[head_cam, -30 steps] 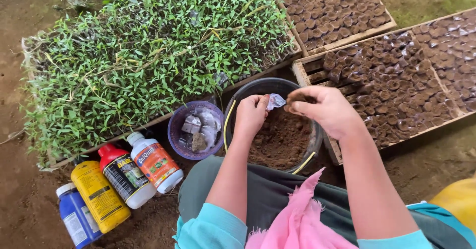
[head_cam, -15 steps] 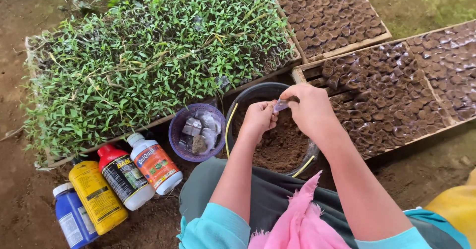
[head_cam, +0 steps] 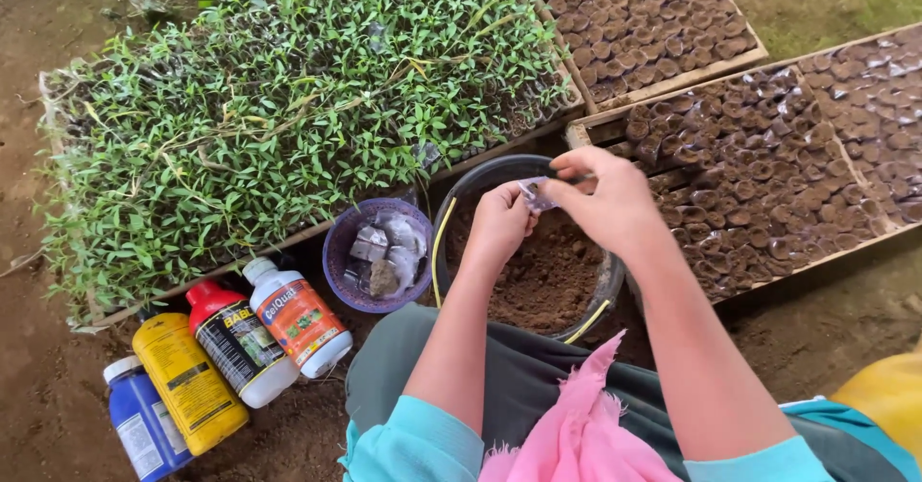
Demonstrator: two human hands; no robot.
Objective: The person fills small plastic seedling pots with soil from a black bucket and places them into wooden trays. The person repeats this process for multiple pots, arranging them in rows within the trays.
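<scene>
Where both hands (head_cam: 567, 208) meet: small plastic bag (head_cam: 534, 194).

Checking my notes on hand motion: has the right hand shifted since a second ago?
Yes. The right hand has moved up, toward the far rim of the black bucket.

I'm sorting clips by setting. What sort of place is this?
Most likely a small plant nursery worked on bare ground. A wooden tray of green seedlings, crates of small soil-filled bags and a black bucket of soil surround the person, with bottles lying on the dirt.
</scene>
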